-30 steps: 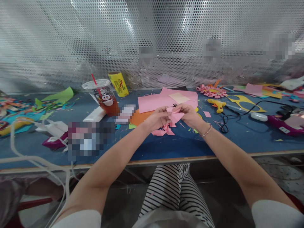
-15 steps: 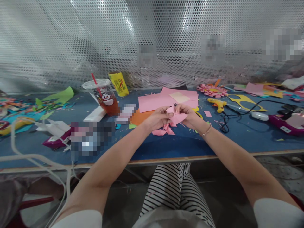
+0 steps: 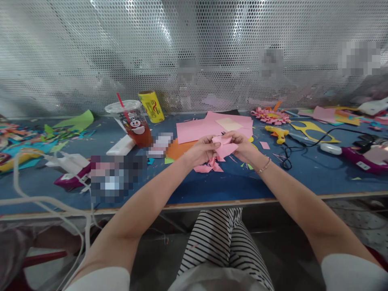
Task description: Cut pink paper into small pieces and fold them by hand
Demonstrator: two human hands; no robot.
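A small folded piece of pink paper (image 3: pixel 224 149) is held between both hands above the blue table. My left hand (image 3: pixel 203 150) pinches its left side, the thumb on top. My right hand (image 3: pixel 241 144) grips its upper right part, with fingertips close to those of the left. Under the hands lie crumpled pink paper scraps (image 3: pixel 209 167). Behind them rest large pink sheets (image 3: pixel 194 129) with a cream piece (image 3: pixel 228 123) on top. An orange sheet (image 3: pixel 181 149) lies left of the hands, partly covered by my left hand.
A drink cup with a red straw (image 3: pixel 138 127) and a yellow can (image 3: pixel 152 107) stand at the back left. To the right are a yellow glue gun (image 3: pixel 277 133) with a black cord, a fringed pink flower (image 3: pixel 270 116) and a yellow cut-out sheet (image 3: pixel 315 131).
Fingers of both hands have shifted slightly on the pink paper, and its upper part looks flatter. The things on the table have stayed in place.
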